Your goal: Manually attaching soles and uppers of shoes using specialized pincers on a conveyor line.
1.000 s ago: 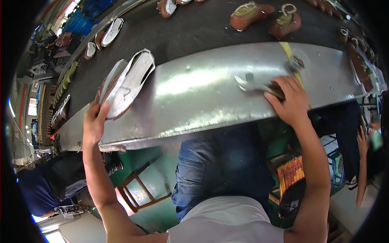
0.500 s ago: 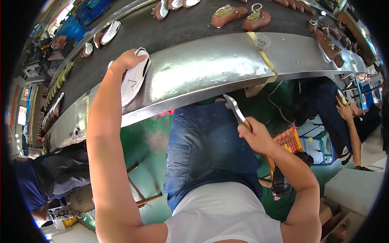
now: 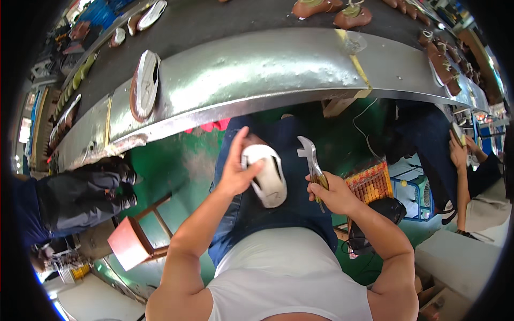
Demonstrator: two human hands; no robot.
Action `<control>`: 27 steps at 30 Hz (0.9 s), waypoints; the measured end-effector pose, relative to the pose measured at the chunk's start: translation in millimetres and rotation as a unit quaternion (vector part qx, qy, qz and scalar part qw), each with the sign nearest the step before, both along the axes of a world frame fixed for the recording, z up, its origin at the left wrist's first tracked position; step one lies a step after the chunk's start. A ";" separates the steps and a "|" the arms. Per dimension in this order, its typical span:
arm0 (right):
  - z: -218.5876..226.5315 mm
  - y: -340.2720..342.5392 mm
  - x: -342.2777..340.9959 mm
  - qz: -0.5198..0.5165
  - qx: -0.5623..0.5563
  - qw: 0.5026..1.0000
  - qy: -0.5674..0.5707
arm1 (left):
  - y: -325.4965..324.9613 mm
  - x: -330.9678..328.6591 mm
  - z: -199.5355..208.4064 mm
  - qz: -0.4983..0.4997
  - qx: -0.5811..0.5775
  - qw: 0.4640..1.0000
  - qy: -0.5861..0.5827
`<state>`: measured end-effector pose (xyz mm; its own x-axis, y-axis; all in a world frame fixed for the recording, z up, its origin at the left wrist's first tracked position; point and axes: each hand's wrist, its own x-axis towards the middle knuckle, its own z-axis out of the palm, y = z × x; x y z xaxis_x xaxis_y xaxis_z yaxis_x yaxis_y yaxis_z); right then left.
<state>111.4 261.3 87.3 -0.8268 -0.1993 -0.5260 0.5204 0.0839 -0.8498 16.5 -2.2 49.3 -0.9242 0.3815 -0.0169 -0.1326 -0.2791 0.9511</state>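
Note:
Over my lap, my left hand (image 3: 237, 174) grips a shoe (image 3: 274, 184), its pale underside turned up and a little brown showing by my fingers. My thumb lies across the underside, and the shoe is slightly blurred. To the right, my right hand (image 3: 334, 193) is closed round the handles of lasting pincers (image 3: 309, 151). Their curved silver head points up and away from me, apart from the shoe. Another brown shoe (image 3: 144, 88) with a white underside lies on the bench's metal edge at the left, touched by neither hand.
A dark conveyor belt (image 3: 225, 27) bearing several shoes runs behind the metal edge (image 3: 214, 69). A clear cup (image 3: 355, 41) stands on that edge. A stool (image 3: 131, 243) is at the left and a woven seat (image 3: 371, 184) at the right. Co-workers sit on both sides.
My left hand has brought a shoe from the metal edge down over my lap. My right hand has moved slightly down and left, and the pincers have turned more upright.

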 end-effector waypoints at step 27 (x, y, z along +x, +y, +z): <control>1.6 -29.1 -21.9 0.126 0.071 0.989 0.025 | 11.9 -8.6 -20.5 -0.117 -0.139 0.982 -0.052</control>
<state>89.5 232.2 88.9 -0.7860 -0.3290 -0.5234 0.4261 0.3250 -0.8442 7.8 9.7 28.8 -0.7997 0.5504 -0.2399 -0.2622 0.0392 0.9642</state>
